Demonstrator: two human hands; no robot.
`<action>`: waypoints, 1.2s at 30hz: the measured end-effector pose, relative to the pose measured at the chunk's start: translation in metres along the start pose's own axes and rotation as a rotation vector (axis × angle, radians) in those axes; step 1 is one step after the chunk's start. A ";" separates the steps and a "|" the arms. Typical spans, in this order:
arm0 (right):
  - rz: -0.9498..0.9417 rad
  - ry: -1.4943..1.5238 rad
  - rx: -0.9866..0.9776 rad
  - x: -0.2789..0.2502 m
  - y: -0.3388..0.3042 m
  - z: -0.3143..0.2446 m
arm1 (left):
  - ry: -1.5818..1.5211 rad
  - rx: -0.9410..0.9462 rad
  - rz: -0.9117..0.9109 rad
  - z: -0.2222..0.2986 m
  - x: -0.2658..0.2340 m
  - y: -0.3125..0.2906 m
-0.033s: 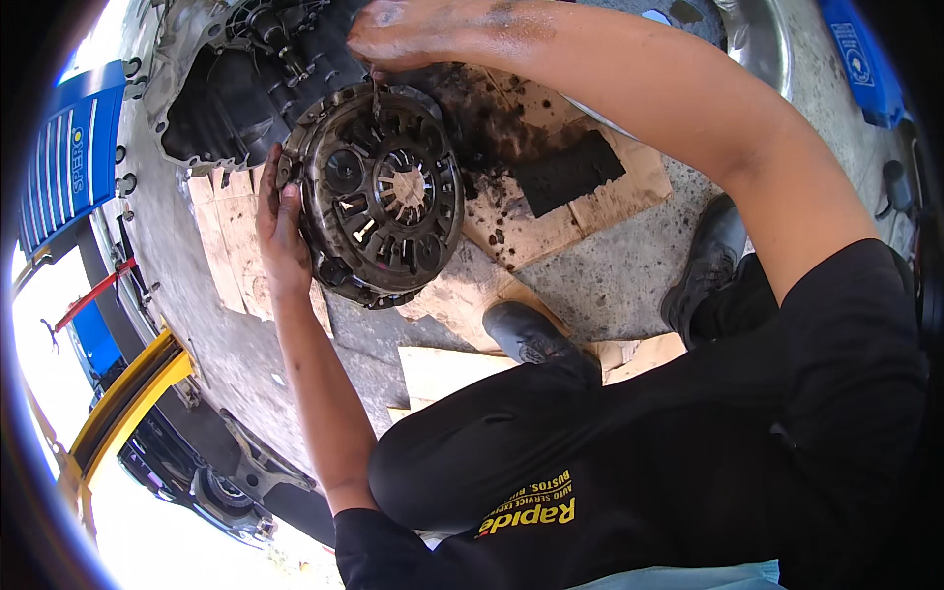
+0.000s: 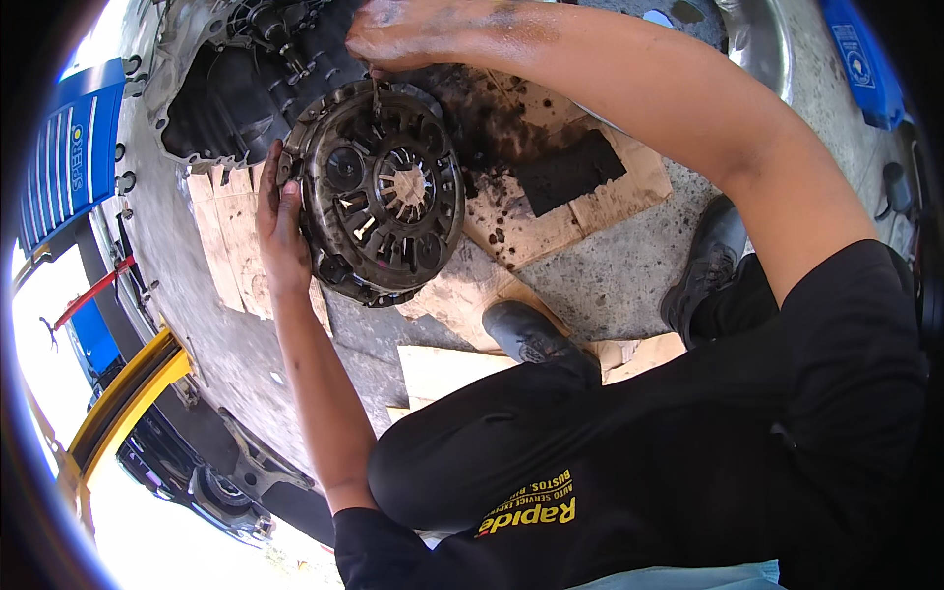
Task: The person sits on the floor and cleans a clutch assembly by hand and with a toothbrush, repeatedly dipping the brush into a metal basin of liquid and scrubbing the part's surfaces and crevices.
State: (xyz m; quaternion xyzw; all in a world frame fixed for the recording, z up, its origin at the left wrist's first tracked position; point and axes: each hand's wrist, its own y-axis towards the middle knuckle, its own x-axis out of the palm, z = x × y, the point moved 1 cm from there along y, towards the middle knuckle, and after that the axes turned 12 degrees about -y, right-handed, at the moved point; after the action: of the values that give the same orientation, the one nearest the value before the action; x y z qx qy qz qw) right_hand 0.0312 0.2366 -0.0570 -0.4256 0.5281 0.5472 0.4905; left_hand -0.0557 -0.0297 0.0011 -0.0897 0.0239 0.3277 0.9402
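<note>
Clutch cover (image 2: 380, 192) sits ahead & left of centre, between hands. Round, so no long axis; slotted face toward cam, looks tilted, prop not visible. L hand (image 2: 278, 231) is the nearer one: on the cover's left rim, thumb at front edge, fingers straight along the side, looks like a light hold. R hand (image 2: 379, 37) is off the top rim, fingertips hidden, so can't make out grip. Thin dark strip (image 2: 376, 98) shows just below R hand, hanging over the cover's upper face; tool or part, unclear. Key relation: L at side rim, R at top, approx quarter turn apart round the disc.

Around: hollow metal housing (image 2: 226, 103) just beyond, upper left, partly behind the cover. Oil-stained cardboard (image 2: 639, 177) to the right w/ black pad (image 2: 570, 175) on it; another cardboard sheet (image 2: 226, 246) left, behind L wrist. Near shoe (image 2: 531, 334) lower right of cover, apart. Silver round pan (image 2: 762, 44) & blue container (image 2: 865, 64) upper right, well apart.

In the way: housing crowds the far left side; R forearm (image 2: 629, 69) spans top right, blocks part of pan.
</note>
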 end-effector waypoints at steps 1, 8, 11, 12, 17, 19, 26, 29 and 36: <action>-0.084 0.031 0.025 0.005 0.000 0.000 | -0.013 0.004 -0.004 -0.001 -0.001 0.003; -0.491 0.153 0.079 0.028 -0.015 -0.006 | -0.045 -0.009 -0.026 -0.003 0.006 0.008; -0.456 0.289 0.242 -0.010 -0.034 -0.036 | 0.003 -0.012 0.017 0.000 -0.005 -0.004; -0.544 0.373 0.267 -0.008 -0.040 -0.037 | 0.010 -0.012 0.018 0.002 -0.003 -0.003; -0.519 1.082 0.532 0.056 -0.075 -0.061 | -0.023 -0.009 -0.016 0.002 0.002 0.004; -0.081 0.712 0.442 0.089 -0.074 -0.046 | -0.013 -0.010 -0.016 0.000 0.007 0.004; 0.307 0.025 0.246 0.040 -0.043 -0.022 | 0.029 0.009 0.015 0.002 0.005 0.000; 0.327 0.032 0.160 0.001 -0.049 -0.031 | 0.039 0.004 0.013 -0.003 0.002 -0.003; 0.149 0.048 0.203 0.013 -0.040 -0.022 | 0.028 0.021 0.005 -0.001 0.005 -0.003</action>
State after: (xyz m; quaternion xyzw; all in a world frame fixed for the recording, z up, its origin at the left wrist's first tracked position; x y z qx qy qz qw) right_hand 0.0677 0.2142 -0.0778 -0.3463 0.6225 0.5154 0.4764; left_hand -0.0500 -0.0292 0.0000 -0.0843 0.0407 0.3283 0.9399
